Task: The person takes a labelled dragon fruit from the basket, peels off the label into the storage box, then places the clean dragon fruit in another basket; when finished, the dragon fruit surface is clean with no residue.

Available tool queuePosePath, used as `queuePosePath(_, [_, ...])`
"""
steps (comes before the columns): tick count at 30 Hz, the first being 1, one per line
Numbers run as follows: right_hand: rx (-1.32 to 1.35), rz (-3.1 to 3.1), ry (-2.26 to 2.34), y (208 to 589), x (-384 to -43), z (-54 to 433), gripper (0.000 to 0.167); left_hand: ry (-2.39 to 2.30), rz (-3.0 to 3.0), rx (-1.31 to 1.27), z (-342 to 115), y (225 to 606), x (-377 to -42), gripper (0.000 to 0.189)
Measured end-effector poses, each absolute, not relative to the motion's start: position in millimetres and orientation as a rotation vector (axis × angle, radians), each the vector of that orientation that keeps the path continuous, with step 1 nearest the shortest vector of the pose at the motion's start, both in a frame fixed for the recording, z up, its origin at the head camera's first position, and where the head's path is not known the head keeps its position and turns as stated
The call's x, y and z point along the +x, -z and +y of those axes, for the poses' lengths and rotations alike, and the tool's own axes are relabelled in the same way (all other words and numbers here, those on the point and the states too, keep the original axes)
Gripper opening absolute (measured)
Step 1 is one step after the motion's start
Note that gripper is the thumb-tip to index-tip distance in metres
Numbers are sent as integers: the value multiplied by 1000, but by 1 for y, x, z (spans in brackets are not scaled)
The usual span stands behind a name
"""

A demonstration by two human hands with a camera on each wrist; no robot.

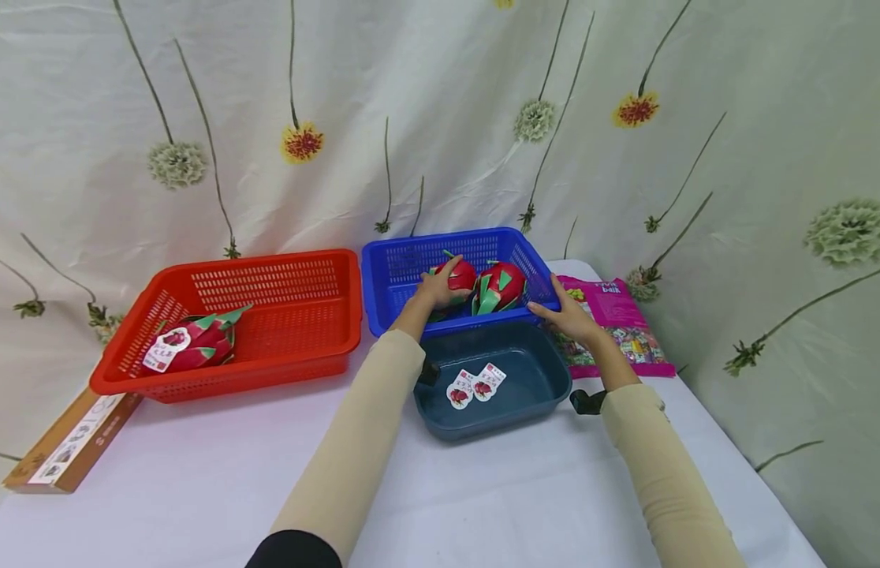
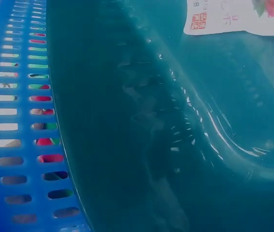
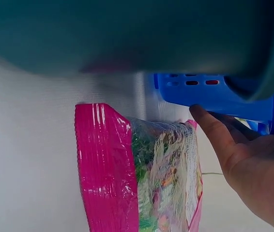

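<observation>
Head: left hand (image 1: pixel 440 292) curled round left dragon fruit (image 1: pixel 463 274) in blue basket (image 1: pixel 493 318), centre; right hand (image 1: pixel 575 321) grips basket's right end. Left wrist: basket wall, left edge; teal tub (image 2: pixel 122 145) fills rest. Right wrist: fingertip under basket; pink bag (image 3: pixel 107 169), lower centre.

a glossy teal tub (image 2: pixel 127 121) spreads across the middle and right, its inside streaked with small white glints and a curved bright ridge. along the tub's left side, close against it, runs the wall of a blue basket (image 2: pixel 24 121), pierced by two rows of oblong slots. through the slots nearer the tub show red and green patches (image 2: pixel 51 158); those farther from it look mostly whitish or grey. at the tub's upper right, a white card (image 2: pixel 234 19) is partly cut off, bearing a red stamp, faint characters and a pinkish-red printed shape.
</observation>
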State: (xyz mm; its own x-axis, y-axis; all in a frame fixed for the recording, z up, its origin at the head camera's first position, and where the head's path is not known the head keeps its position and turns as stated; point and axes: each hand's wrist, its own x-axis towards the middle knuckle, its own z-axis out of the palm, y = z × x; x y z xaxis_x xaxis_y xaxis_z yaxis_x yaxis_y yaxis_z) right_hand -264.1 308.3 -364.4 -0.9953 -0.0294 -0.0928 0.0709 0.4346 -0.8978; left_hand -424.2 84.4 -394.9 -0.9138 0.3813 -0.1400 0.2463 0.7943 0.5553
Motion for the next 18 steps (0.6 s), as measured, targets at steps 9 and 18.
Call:
queuePosePath(9, [-6, 2559, 1545, 363, -269, 308, 86, -872, 2625, 672, 53, 369, -407, 81])
queuePosePath(18, [-10, 2686, 823, 336, -284, 304, 85, -1207, 2707, 877, -59, 311, -334, 73])
